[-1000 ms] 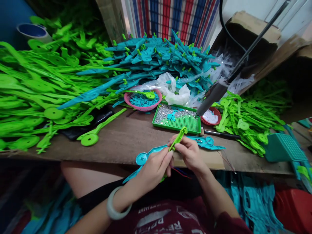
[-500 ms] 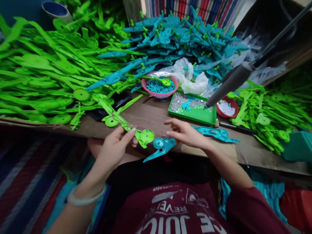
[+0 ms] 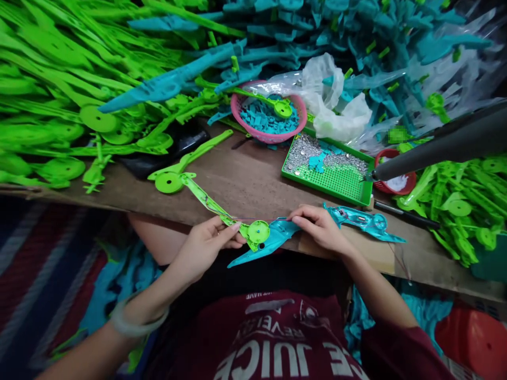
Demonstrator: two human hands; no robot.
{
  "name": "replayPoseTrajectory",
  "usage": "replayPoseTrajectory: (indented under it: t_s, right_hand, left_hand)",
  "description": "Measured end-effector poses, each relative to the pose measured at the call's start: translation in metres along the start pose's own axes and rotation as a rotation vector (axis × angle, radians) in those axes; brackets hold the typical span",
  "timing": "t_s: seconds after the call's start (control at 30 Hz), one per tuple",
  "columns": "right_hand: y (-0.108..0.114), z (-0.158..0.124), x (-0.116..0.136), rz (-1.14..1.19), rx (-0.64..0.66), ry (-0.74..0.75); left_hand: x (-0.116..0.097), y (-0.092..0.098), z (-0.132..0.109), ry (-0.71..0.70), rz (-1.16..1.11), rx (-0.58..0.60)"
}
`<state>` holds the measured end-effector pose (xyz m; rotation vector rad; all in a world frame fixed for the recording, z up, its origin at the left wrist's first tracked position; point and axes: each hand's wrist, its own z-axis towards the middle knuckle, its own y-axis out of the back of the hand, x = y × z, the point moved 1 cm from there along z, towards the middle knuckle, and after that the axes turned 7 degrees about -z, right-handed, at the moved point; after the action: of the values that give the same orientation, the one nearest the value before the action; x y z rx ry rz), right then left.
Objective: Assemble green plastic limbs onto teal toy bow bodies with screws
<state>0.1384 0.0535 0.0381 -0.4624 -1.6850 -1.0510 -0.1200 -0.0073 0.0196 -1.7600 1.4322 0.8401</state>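
Note:
My left hand [image 3: 216,235] pinches a long green plastic shell [image 3: 206,198] near its wide end, where a round disc sits. That disc end lies over a blue plastic shell [image 3: 279,235] with a pointed tip, at the table's front edge. A thin reddish wire [image 3: 265,219] stretches from the green shell to my right hand [image 3: 317,224], whose thumb and forefinger are closed on it above the blue shell's right end. Whether those fingers also touch the blue shell is hidden. Just right of this hand lies another blue shell [image 3: 356,219] with wiring inside.
A green tray [image 3: 328,182] of small metal parts and a pink basket [image 3: 269,138] of blue pieces stand behind. A dark rod-shaped tool [image 3: 428,145] hangs over the tray. Green parts [image 3: 43,116] pile up left, blue parts [image 3: 340,31] behind. A black-handled tool [image 3: 407,214] lies right.
My right hand has closed from loosely spread fingers to a pinch on the wire. The green shell's disc end has moved right, over the blue shell. The view has tilted down and closer.

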Motion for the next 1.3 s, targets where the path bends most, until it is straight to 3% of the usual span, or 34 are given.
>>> replayPoseTrajectory:
  t_s: [0.1, 0.2, 0.27, 0.37, 0.47, 0.57, 0.67, 0.73, 0.87, 1.0, 1.1, 1.3]
  right_hand:
    - [0.003, -0.002, -0.001, -0.025, 0.026, 0.044]
    - [0.006, -0.006, 0.009, -0.087, 0.024, -0.019]
    - [0.003, -0.006, 0.023, -0.143, 0.031, -0.08]
    - [-0.014, 0.001, 0.05, -0.315, 0.069, -0.048]
    - [-0.038, 0.01, 0.068, -0.592, 0.101, 0.125]
    - [-0.057, 0.01, 0.067, -0.771, 0.126, 0.287]
    - [-0.065, 0.004, 0.055, -0.835, 0.113, 0.346]
    - [-0.062, 0.001, 0.047, -0.789, 0.085, 0.302]
    - [-0.052, 0.004, 0.037, -0.465, -0.034, 0.085]
    - [-0.049, 0.008, 0.031, -0.295, -0.101, -0.053]
    - [-0.05, 0.007, 0.03, -0.33, -0.075, -0.041]
    - [-0.045, 0.007, 0.035, -0.549, 0.118, -0.041]
  left_hand:
    - [0.001, 0.001, 0.001, -0.029, 0.077, -0.018]
    - [0.001, 0.006, -0.002, -0.105, 0.326, -0.005]
    - [-0.002, 0.011, -0.006, -0.295, 0.523, -0.078]
    - [-0.005, 0.016, -0.011, -0.732, 0.718, -0.189]
    - [-0.004, 0.015, -0.005, -0.949, 0.824, -0.032]
    - [-0.001, 0.015, 0.005, -0.914, 0.84, 0.136]
    - [0.003, 0.019, 0.01, -0.933, 0.824, 0.163]
    - [0.008, 0.022, 0.01, -0.996, 0.819, 0.156]
    - [0.015, 0.024, 0.008, -1.098, 0.853, 0.144]
    - [0.008, 0.021, 0.012, -1.066, 0.87, 0.139]
    - [-0.004, 0.017, 0.017, -1.001, 0.921, 0.217]
    - [-0.017, 0.009, 0.017, -0.937, 1.11, 0.354]
